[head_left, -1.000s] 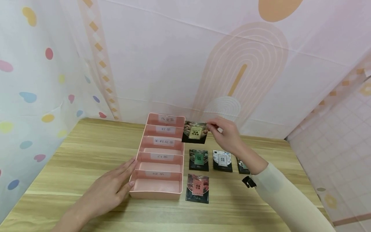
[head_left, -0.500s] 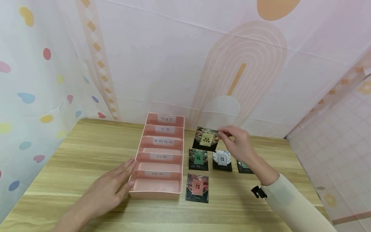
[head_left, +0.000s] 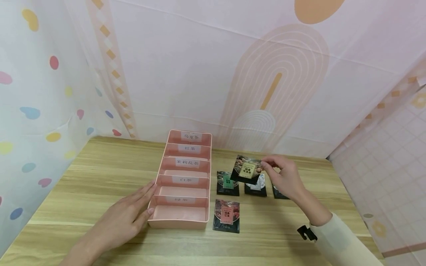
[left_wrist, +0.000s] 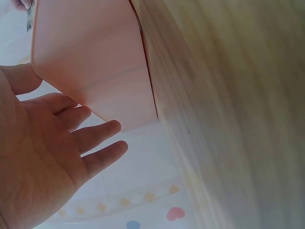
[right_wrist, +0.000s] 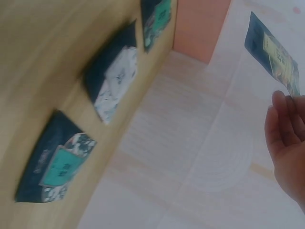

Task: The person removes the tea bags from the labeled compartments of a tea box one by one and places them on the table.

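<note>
My right hand [head_left: 284, 177] pinches a dark tea bag packet with a yellow label [head_left: 247, 170] by its right edge, above the table. In the right wrist view this packet [right_wrist: 274, 55] hangs tilted from the fingertips. My left hand [head_left: 123, 216] touches the left side of a pink divided box [head_left: 178, 224], whose compartments carry white labels with Chinese writing. Seen from the left wrist, the fingers of the left hand [left_wrist: 43, 148] lie fairly straight along the box's rim. Below the held packet lie a green-label packet [head_left: 227, 190] and a white one [head_left: 255, 191], both partly covered.
A red-label packet [head_left: 227, 217] lies nearer the front, right of the box. Another packet [head_left: 279, 193] is mostly behind the right hand; its label shows teal-green in the right wrist view. A patterned curtain [head_left: 186, 74] hangs behind the wooden table [head_left: 110, 159].
The right hand has carried the yellow-label packet away from the box, rightward and toward the front, over the lying packets. The left hand and box have stayed put.
</note>
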The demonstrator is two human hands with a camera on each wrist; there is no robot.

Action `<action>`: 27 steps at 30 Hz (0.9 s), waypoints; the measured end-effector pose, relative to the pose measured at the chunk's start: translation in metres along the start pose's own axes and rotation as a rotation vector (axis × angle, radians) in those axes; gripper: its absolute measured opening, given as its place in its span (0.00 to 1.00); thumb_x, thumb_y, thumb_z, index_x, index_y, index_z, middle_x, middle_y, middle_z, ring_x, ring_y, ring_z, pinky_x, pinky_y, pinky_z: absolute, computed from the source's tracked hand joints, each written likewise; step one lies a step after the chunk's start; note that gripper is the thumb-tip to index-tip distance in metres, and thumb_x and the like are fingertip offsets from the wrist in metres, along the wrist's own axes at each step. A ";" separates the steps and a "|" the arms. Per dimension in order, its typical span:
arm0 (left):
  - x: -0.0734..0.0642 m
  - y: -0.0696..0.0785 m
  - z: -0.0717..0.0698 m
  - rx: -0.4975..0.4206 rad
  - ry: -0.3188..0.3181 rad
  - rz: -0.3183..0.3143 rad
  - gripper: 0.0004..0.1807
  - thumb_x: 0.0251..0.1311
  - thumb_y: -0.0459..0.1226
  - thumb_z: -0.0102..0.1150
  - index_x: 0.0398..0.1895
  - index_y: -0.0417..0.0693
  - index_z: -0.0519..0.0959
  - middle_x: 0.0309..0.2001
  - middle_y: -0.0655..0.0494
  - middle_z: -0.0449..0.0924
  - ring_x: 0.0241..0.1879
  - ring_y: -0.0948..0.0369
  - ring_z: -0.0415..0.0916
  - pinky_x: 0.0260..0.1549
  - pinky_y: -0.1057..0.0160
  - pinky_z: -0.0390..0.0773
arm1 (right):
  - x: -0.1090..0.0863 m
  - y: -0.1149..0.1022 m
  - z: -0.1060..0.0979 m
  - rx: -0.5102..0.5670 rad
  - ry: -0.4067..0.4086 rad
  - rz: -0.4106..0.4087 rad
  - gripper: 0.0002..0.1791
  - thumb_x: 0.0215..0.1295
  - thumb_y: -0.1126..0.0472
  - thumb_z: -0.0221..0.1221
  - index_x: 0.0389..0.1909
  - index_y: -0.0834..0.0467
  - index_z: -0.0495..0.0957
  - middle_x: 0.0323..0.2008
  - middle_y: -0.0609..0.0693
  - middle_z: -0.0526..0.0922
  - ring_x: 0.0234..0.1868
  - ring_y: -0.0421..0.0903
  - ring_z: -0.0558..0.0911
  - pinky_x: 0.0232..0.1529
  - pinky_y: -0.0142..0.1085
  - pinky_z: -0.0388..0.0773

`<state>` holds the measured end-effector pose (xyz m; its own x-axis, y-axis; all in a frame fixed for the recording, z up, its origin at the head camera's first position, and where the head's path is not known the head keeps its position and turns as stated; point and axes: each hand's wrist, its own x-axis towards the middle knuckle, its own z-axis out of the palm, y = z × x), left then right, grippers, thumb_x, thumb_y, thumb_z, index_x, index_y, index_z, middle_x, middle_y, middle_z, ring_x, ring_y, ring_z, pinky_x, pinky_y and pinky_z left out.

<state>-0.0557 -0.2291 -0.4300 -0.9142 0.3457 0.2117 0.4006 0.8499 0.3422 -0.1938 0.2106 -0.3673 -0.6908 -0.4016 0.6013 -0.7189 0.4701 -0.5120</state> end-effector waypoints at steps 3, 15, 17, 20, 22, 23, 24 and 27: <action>0.000 0.000 0.000 -0.001 -0.001 -0.001 0.38 0.73 0.44 0.62 0.80 0.41 0.63 0.79 0.43 0.62 0.71 0.43 0.70 0.64 0.37 0.74 | -0.008 0.002 -0.003 0.008 -0.014 0.037 0.09 0.66 0.78 0.64 0.41 0.64 0.87 0.33 0.50 0.88 0.33 0.42 0.85 0.36 0.24 0.80; 0.000 0.000 0.000 -0.008 -0.002 -0.002 0.38 0.74 0.45 0.61 0.81 0.42 0.62 0.79 0.43 0.62 0.72 0.42 0.69 0.63 0.36 0.74 | -0.041 0.008 -0.007 0.020 -0.144 0.198 0.07 0.73 0.74 0.61 0.44 0.62 0.85 0.36 0.46 0.87 0.34 0.41 0.84 0.35 0.33 0.84; 0.000 -0.001 0.000 -0.006 -0.004 0.000 0.38 0.73 0.45 0.62 0.81 0.41 0.63 0.79 0.43 0.62 0.72 0.42 0.69 0.63 0.37 0.74 | -0.046 0.009 -0.009 0.025 -0.167 0.220 0.07 0.73 0.74 0.61 0.44 0.62 0.85 0.35 0.46 0.86 0.32 0.45 0.83 0.33 0.33 0.83; 0.000 0.000 0.000 -0.006 -0.006 0.000 0.38 0.73 0.45 0.62 0.81 0.41 0.62 0.79 0.43 0.62 0.72 0.43 0.69 0.63 0.37 0.74 | -0.054 0.010 -0.011 0.041 -0.210 0.284 0.07 0.74 0.72 0.60 0.45 0.61 0.85 0.34 0.45 0.84 0.30 0.46 0.81 0.29 0.33 0.79; 0.000 0.000 0.000 -0.006 -0.006 0.000 0.38 0.73 0.44 0.62 0.81 0.41 0.62 0.79 0.43 0.62 0.72 0.43 0.69 0.63 0.37 0.74 | -0.060 0.011 -0.012 0.062 -0.233 0.326 0.06 0.75 0.71 0.60 0.44 0.61 0.84 0.32 0.45 0.83 0.28 0.45 0.79 0.26 0.33 0.77; 0.000 0.000 0.000 -0.007 -0.005 -0.002 0.38 0.73 0.45 0.62 0.81 0.42 0.62 0.79 0.44 0.62 0.72 0.43 0.69 0.63 0.37 0.74 | -0.063 0.011 -0.012 0.072 -0.244 0.347 0.06 0.75 0.70 0.60 0.44 0.60 0.84 0.32 0.45 0.83 0.28 0.45 0.78 0.25 0.32 0.77; 0.000 0.000 0.000 -0.009 -0.005 -0.003 0.38 0.73 0.45 0.62 0.81 0.43 0.62 0.79 0.44 0.61 0.72 0.43 0.69 0.63 0.36 0.74 | -0.065 0.012 -0.012 0.081 -0.252 0.366 0.05 0.75 0.70 0.61 0.44 0.60 0.84 0.31 0.45 0.83 0.28 0.45 0.78 0.25 0.32 0.76; 0.000 -0.001 0.000 -0.007 -0.007 -0.004 0.38 0.73 0.45 0.62 0.81 0.43 0.62 0.79 0.44 0.62 0.72 0.43 0.69 0.63 0.36 0.74 | -0.072 0.017 -0.010 0.098 -0.263 0.396 0.06 0.73 0.72 0.61 0.42 0.60 0.84 0.31 0.46 0.83 0.28 0.47 0.79 0.25 0.31 0.77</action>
<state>-0.0564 -0.2298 -0.4305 -0.9162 0.3449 0.2040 0.3972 0.8487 0.3491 -0.1549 0.2552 -0.4134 -0.8998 -0.3976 0.1797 -0.3919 0.5555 -0.7334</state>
